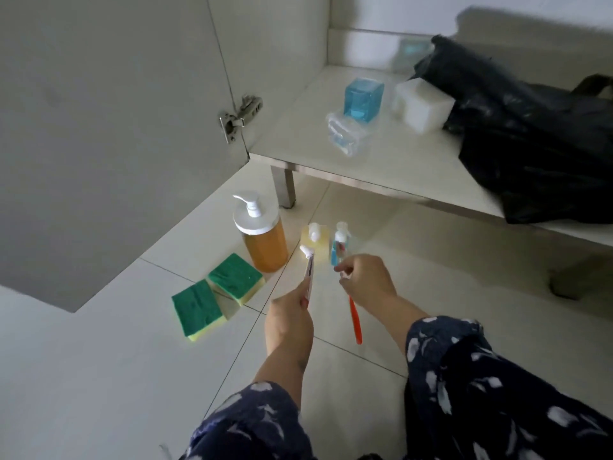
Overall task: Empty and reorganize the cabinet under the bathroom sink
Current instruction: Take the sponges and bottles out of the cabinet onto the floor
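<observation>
My left hand [292, 322] grips a toothpaste tube [309, 270] with a white cap, pointing it up over the floor tiles. My right hand [365, 280] holds an orange toothbrush [355, 318], its handle hanging down below the fist. Both hands hover just in front of two small bottles on the floor, a yellow one [315, 242] and a blue one [339, 242]. A large amber pump bottle [263, 239] stands to their left. The open cabinet's shelf [398, 167] holds a blue cube container [364, 98], a white box [423, 104], a clear plastic packet [345, 134] and a black bag [537, 134].
Two green-and-yellow sponges [215, 293] lie on the floor left of my hands. The open cabinet door [109, 127] stands at the left with its hinge [240, 116]. Metal cabinet legs [283, 187] rise from the tiles. My patterned sleeves fill the bottom of the view.
</observation>
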Tool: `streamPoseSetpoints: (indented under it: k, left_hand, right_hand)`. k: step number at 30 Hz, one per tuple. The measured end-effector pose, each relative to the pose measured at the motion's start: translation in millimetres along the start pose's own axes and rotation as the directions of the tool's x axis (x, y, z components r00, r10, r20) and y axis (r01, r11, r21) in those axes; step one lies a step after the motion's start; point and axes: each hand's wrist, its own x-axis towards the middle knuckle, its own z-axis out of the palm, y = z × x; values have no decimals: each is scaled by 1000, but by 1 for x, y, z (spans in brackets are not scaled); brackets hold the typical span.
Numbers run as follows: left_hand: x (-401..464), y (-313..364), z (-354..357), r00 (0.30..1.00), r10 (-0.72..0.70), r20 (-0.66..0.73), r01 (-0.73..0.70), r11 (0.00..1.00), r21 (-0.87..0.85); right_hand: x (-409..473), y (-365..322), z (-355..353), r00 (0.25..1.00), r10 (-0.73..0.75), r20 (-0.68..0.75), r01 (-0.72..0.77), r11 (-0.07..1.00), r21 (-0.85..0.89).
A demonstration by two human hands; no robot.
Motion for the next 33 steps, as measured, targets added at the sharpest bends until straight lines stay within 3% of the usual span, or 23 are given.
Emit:
streamPoseSetpoints:
  k: [7,17,25,33]
  left_hand:
    - [16,-69,21,990,-141,-4,141,987,72]
    - [46,-79,25,978,-163,130,155,986,65]
    - [50,-38,-9,993,-72,93,55,984,169]
    - [20,75,-47,961,257,104,-274,940,205]
  right_hand:
    - [27,4,83,971,-43,234,77,987,-138]
    - [43,9,120,966,29,258,18,984,-177]
    - [34,-4,32,925,-21,379,106,972,-207]
    - [-13,-33,-120,939,-52,341,204,880,-429]
